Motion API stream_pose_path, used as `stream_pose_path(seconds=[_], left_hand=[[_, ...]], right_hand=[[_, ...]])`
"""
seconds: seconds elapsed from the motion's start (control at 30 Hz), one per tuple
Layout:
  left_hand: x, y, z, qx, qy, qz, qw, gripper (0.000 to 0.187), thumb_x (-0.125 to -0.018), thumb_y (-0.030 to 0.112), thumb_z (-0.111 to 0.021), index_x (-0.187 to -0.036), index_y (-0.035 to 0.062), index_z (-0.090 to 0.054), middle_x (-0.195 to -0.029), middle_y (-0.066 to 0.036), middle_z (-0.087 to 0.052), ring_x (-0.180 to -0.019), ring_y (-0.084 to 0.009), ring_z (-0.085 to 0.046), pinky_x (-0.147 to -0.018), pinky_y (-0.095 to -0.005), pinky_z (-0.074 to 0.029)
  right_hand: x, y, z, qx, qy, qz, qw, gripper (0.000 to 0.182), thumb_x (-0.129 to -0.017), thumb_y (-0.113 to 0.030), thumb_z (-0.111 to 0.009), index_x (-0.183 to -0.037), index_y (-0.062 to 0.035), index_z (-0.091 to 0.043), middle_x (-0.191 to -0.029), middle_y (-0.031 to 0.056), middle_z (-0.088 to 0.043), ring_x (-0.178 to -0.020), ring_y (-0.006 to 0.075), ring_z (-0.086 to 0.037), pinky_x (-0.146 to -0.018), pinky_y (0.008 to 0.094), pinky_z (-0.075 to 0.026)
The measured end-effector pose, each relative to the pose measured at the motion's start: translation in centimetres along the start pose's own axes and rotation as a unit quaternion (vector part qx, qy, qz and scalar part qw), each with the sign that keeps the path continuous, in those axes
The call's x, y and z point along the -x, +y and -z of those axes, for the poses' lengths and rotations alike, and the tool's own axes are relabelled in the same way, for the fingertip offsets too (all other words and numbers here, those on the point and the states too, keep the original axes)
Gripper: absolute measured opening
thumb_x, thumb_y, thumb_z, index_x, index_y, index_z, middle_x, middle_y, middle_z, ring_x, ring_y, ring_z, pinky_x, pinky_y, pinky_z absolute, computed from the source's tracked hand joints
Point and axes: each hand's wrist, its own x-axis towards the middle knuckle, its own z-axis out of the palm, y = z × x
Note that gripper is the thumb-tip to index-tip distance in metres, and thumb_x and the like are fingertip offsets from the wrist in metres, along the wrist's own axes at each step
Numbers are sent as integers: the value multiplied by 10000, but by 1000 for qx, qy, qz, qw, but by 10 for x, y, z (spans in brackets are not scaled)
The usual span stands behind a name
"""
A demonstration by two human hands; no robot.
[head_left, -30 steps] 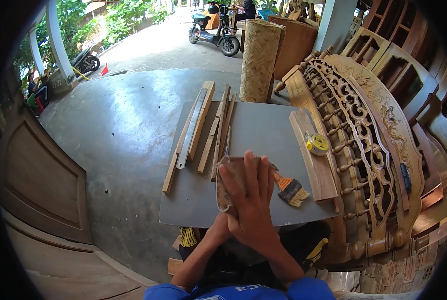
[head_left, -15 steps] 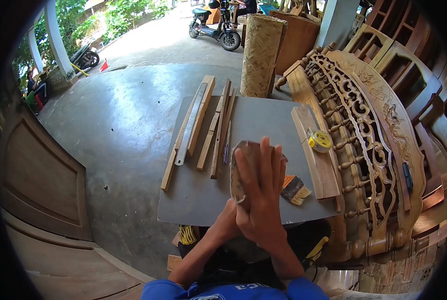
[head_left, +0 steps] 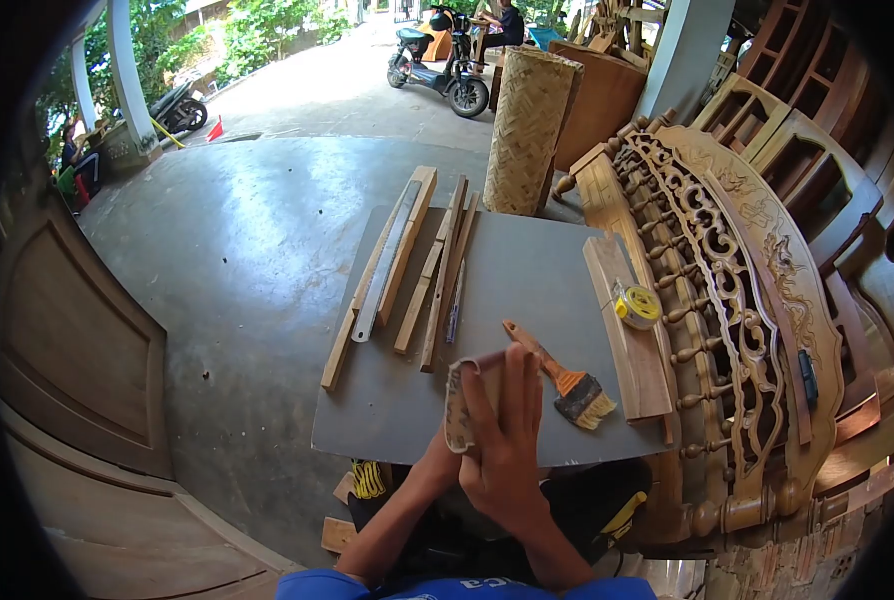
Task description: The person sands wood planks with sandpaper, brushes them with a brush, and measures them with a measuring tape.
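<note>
A brown block wrapped in what looks like sandpaper (head_left: 459, 410) is held up over the near part of the grey table (head_left: 367, 425). My right hand (head_left: 507, 455) presses its fingers along the block's face. Behind and below it, my left hand (head_left: 442, 465) supports the block, its fingers mostly hidden. Just right of my hands lies a paintbrush with an orange band (head_left: 569, 382). Left of them are a metal ruler (head_left: 385, 260), several wooden strips (head_left: 429, 290) and a thin pen-like tool (head_left: 455, 305).
A yellow tape measure (head_left: 637, 306) rests on a wooden board (head_left: 627, 360) at the table's right. Beyond stands carved wooden furniture (head_left: 727, 260). A woven roll (head_left: 532, 130) is behind the table. Door panels (head_left: 87, 350) lie left. A scooter (head_left: 442, 70) and seated people are farther off.
Both hands have lowered the block toward me and tilted it, uncovering the paintbrush handle. The whole view has shifted slightly.
</note>
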Motion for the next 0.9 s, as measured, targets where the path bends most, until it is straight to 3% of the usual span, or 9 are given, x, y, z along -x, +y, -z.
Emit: stream_pose_path(seconds=[0.13, 0.3, 0.43, 0.6, 0.7, 0.8, 0.87, 0.9], left_hand=[[8, -6, -6, -15, -14, 10, 1000, 309, -718, 61, -583, -1004, -30, -507, -920, -201, -582, -868, -367, -561, -709, -375, -457], [3, -3, -8, -8, 20, 24, 999, 306, -716, 64, -591, -997, -29, -513, -914, -194, -585, -870, -357, -566, -709, -368, -457], [10, -5, -10, 0, -5, 21, 1000, 310, -715, 66, -595, -998, -29, -514, -916, -196, -584, -874, -354, -566, -715, -369, -456], [10, -6, -7, 24, -6, 61, 998, 314, -713, 69, -600, -1000, -28, -515, -919, -198, -583, -878, -350, -566, -721, -369, -454], [7, -12, -12, -43, -19, -66, 997, 309, -720, 81, -608, -999, -22, -524, -917, -194, -583, -886, -337, -572, -732, -371, -454], [10, -16, -13, -20, -11, -52, 998, 364, -739, 99, -613, -1062, -14, -488, -917, -186, -582, -878, -352, -573, -723, -379, -455], [4, -2, -11, -66, 83, -90, 990, 387, -757, 95, -601, -1098, -8, -450, -912, -184, -579, -855, -347, -584, -703, -388, -459], [1, 1, -11, -73, 95, -91, 989, 395, -771, 95, -589, -1118, -5, -429, -911, -181, -576, -848, -337, -585, -702, -386, -458]], right_hand=[[-24, -1, 25, 32, 37, -4, 999, 757, -587, 87, -449, -1315, -105, -370, -1420, 230, -120, -1303, 454, -35, -1040, 530, -73], [-1, 1, 5, -81, -13, 14, 997, 737, -616, 99, -441, -1322, -97, -358, -1419, 235, -113, -1299, 462, -47, -1045, 515, -91], [-23, 0, 29, -2, 24, 1, 1000, 696, -621, 91, -446, -1293, -86, -398, -1416, 229, -141, -1298, 461, -62, -1044, 517, -95], [-10, 1, 23, -11, 11, 14, 1000, 700, -608, 55, -448, -1292, -85, -397, -1414, 222, -159, -1302, 448, -77, -1051, 508, -89], [-10, -2, 29, -20, 7, -7, 1000, 717, -601, 53, -449, -1301, -89, -385, -1417, 222, -146, -1304, 442, -79, -1052, 505, -91], [-24, 3, 23, -32, 10, 2, 999, 727, -606, 50, -452, -1313, -97, -369, -1419, 227, -127, -1304, 442, -76, -1049, 508, -99], [-3, 6, 9, -81, -24, 12, 996, 724, -619, 46, -456, -1321, -104, -360, -1421, 230, -115, -1303, 446, -71, -1047, 513, -105], [8, 8, 6, -66, -47, 11, 997, 668, -672, 48, -443, -1322, -74, -350, -1426, 225, -103, -1317, 413, -65, -1053, 473, -117]])
